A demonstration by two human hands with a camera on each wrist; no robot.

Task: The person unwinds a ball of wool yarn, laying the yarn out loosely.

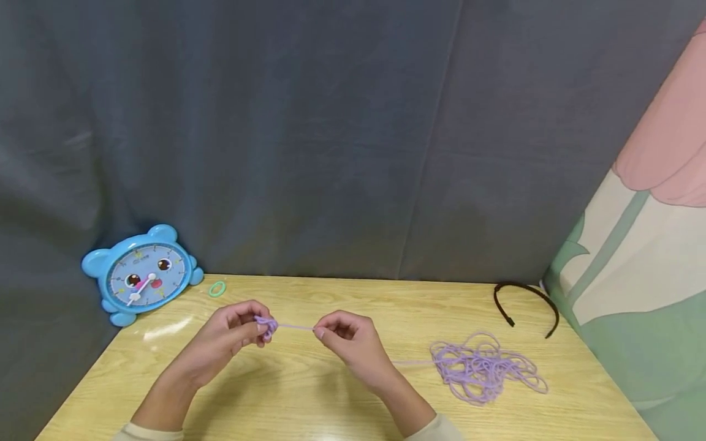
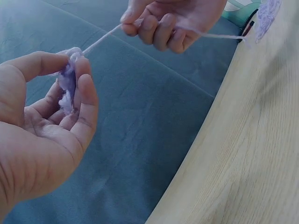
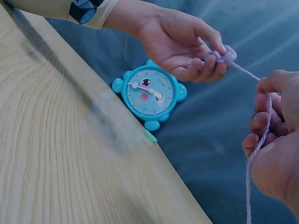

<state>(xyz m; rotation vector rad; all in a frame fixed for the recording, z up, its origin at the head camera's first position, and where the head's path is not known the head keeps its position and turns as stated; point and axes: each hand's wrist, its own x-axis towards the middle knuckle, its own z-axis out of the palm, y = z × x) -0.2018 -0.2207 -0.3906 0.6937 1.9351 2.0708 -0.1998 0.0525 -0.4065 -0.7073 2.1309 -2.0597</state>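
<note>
A small looped bunch of purple yarn (image 1: 267,327) is pinched between the thumb and fingers of my left hand (image 1: 231,334), above the table. From it a single taut yarn strand (image 1: 296,327) runs to my right hand (image 1: 353,343), where thumb and index finger pinch it. In the right wrist view the strand (image 3: 254,158) continues down past the right palm. It leads to a loose tangled heap of the same yarn (image 1: 482,370), lying on the table right of that hand. The left wrist view shows the bunch (image 2: 68,84) hanging inside the curled left fingers.
A blue bear-shaped clock (image 1: 146,275) leans at the back left of the wooden table (image 1: 309,392). Beside it lies a small green ring (image 1: 217,289). A black headband (image 1: 529,286) rests at the back right. Behind the table hangs a dark curtain (image 1: 331,135).
</note>
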